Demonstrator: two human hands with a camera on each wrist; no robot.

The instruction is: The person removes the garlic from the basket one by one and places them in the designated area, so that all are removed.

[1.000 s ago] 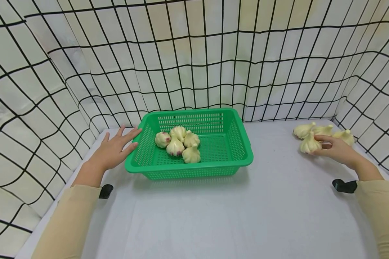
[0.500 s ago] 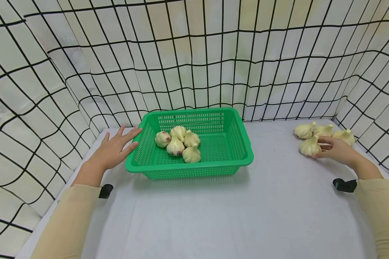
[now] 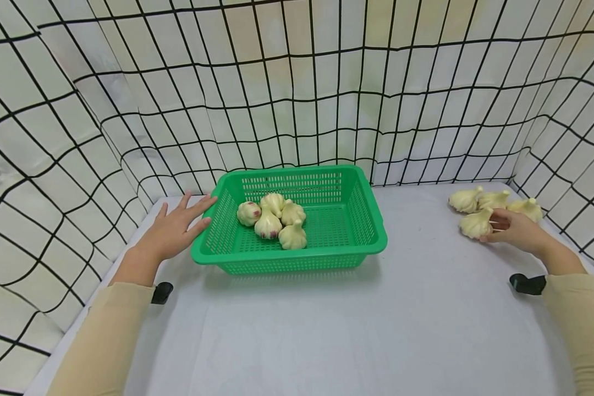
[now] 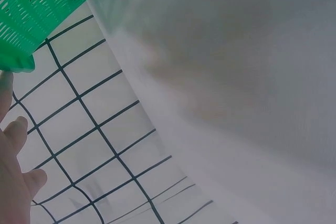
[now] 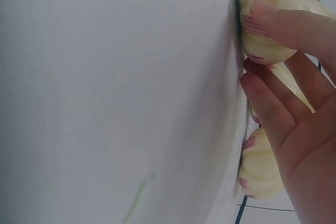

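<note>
At the right of the head view, my right hand (image 3: 520,234) grips a garlic bulb (image 3: 475,224) between thumb and fingers, low at the table surface. The right wrist view shows the thumb pressed on this purple-streaked bulb (image 5: 273,30), with the other fingers around its far side. Three more garlic bulbs (image 3: 464,199) lie just behind and beside this hand. My left hand (image 3: 170,232) has its fingers spread, the fingertips touching the left rim of a green plastic basket (image 3: 297,255). Inside the basket's left half sit several garlic bulbs (image 3: 268,224), some with purple marks.
A white cloth covers the table (image 3: 297,330). White walls with a black grid net (image 3: 302,99) enclose the back and both sides. Black wrist straps or mounts (image 3: 527,284) show below each hand.
The bulb in my right hand has tipped from nearly upright to leaning, its stem turning toward the palm. My left hand and the basket stay where they were.
</note>
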